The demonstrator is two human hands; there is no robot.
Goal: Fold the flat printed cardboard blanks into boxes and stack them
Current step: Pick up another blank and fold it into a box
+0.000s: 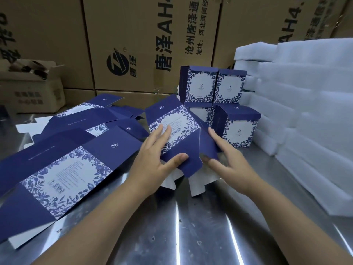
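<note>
At the far left an open brown carton point(32, 87) sits at the back edge of the steel counter point(191, 230). In front of it, flat blanks point(63, 169), navy with a blue-and-white floral panel, lie spread and overlapping across the counter's left half. Just right of them the left hand point(156, 155) grips the half-folded blank point(172, 123): its fingers lie on the printed barcode panel and its thumb presses the navy flap below the fold. This blank stands tilted at the counter's middle, its white inner flaps touching the steel. The right hand point(227, 157) is released, with straight fingers laid against the blank's navy side panel; its thumb seems to touch the flap's edge, though that is hard to make out. Behind and right, folded boxes point(200, 85) stand stacked in two tiers. White foam sheets point(305, 111) are piled at the right edge, and large printed cartons point(143, 44) wall the back.
</note>
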